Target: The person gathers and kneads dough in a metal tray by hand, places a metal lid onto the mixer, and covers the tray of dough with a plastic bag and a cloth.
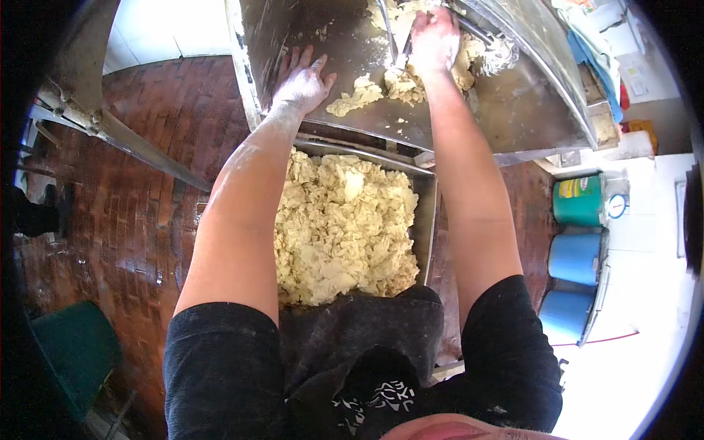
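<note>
My left hand [304,84], dusted pale with flour or dough, rests with spread fingers on the inner metal wall of a large mixer trough [513,117]. Further right, my right hand [436,40] reaches into the trough with its fingers curled. What lies in its grip is hidden; clumps of pale dough [403,86] and dark metal bars [473,28] surround it. A loose dough piece [357,95] lies on the trough surface between my hands. Below my forearms, a rectangular metal bin [425,227] holds a heap of lumpy dough [345,220].
Red brick flooring [147,154] extends to the left, with a metal machine leg [147,150] crossing it. A dark green container [77,356] stands at lower left. Along the right wall are a green bucket [577,199] and blue containers [573,258]. Another person's dark shoe [62,209] shows at far left.
</note>
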The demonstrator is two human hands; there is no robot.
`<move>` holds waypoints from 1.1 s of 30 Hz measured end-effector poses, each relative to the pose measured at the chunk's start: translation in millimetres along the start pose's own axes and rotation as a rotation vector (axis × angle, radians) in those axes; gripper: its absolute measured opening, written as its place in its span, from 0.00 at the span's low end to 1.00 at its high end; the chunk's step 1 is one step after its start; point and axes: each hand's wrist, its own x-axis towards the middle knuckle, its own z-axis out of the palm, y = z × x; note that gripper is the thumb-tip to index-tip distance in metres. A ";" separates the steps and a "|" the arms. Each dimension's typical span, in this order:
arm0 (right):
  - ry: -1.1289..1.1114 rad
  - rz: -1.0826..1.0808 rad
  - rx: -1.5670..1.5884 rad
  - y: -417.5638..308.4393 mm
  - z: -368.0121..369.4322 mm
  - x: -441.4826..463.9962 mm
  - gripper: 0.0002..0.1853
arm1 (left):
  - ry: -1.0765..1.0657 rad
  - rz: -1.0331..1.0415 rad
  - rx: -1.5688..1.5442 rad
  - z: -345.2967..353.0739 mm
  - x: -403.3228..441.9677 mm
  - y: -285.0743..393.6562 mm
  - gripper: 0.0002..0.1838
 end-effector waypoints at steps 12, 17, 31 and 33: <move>-0.249 -0.045 0.110 27.5 44.9 0.6 0.15 | 0.007 -0.003 0.028 1.0 4.3 1.7 0.33; -0.298 0.443 0.491 24.1 27.0 -15.9 0.19 | 0.005 0.004 0.024 2.1 1.6 0.6 0.34; -0.639 0.213 -0.469 77.6 -5.4 -33.3 0.56 | 0.052 0.019 -0.002 7.0 3.0 -3.6 0.33; -0.631 0.092 -0.462 118.5 26.4 -37.1 0.65 | 0.066 0.031 0.003 6.5 7.1 -2.2 0.33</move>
